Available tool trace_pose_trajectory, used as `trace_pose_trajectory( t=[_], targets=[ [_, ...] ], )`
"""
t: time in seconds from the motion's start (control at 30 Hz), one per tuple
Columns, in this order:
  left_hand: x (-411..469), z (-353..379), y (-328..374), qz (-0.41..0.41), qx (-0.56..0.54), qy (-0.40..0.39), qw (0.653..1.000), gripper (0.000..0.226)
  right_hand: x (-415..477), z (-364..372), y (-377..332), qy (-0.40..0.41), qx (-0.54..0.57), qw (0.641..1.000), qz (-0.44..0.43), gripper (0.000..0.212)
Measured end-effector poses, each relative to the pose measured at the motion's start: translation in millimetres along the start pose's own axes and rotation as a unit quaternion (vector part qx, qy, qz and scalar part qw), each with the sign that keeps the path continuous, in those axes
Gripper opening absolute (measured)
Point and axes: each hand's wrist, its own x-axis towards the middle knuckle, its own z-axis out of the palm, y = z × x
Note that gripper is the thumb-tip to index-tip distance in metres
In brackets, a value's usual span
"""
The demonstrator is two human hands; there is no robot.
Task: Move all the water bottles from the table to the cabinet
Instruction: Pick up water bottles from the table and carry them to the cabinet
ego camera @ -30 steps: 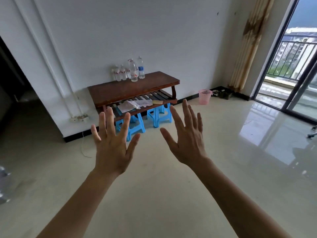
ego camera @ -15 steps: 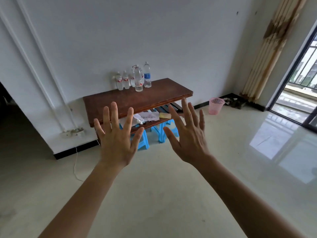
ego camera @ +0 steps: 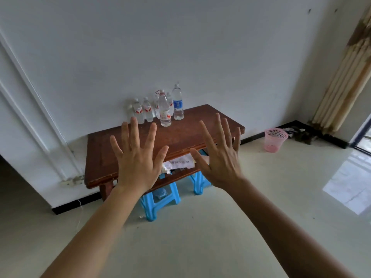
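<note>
Several clear water bottles stand bunched at the back of a brown wooden table [ego camera: 100,151] against the white wall. The tallest has a blue label [ego camera: 177,104]; a bottle with a red cap loop [ego camera: 165,110] stands in front, and two small red-labelled bottles [ego camera: 142,110] are to its left. My left hand [ego camera: 138,157] and my right hand [ego camera: 220,155] are raised side by side in front of the table, fingers spread, holding nothing and short of the bottles. No cabinet is in view.
Papers [ego camera: 178,163] lie on the table's lower shelf, and two blue plastic stools [ego camera: 160,199] stand beneath it. A pink mesh bin [ego camera: 275,139] sits on the floor to the right, near shoes and a curtain [ego camera: 345,83]. A power strip [ego camera: 71,180] lies at the wall's foot.
The view has come closer to the table and turned left, so the bottles look larger and the balcony door has left the frame. Both hands stay raised and spread.
</note>
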Motion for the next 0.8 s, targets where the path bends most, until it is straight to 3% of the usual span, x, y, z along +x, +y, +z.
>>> trace_pose_trajectory(
  t=[0.17, 0.37, 0.63, 0.8],
  targets=[
    [131, 41, -13, -0.018, 0.034, 0.016, 0.999, 0.071, 141, 48, 41, -0.028, 0.01, 0.999, -0.02, 0.08],
    [219, 103, -44, -0.052, 0.035, 0.001, 0.998, 0.072, 244, 117, 63, -0.063, 0.027, 0.996, -0.05, 0.083],
    [350, 220, -94, -0.052, 0.013, -0.016, 0.998, 0.068, 370, 227, 102, -0.091, -0.037, 0.994, -0.05, 0.097],
    [467, 290, -133, -0.061, -0.014, -0.049, 0.997, 0.079, 471, 284, 127, -0.11, -0.066, 0.991, -0.026, 0.103]
  ],
)
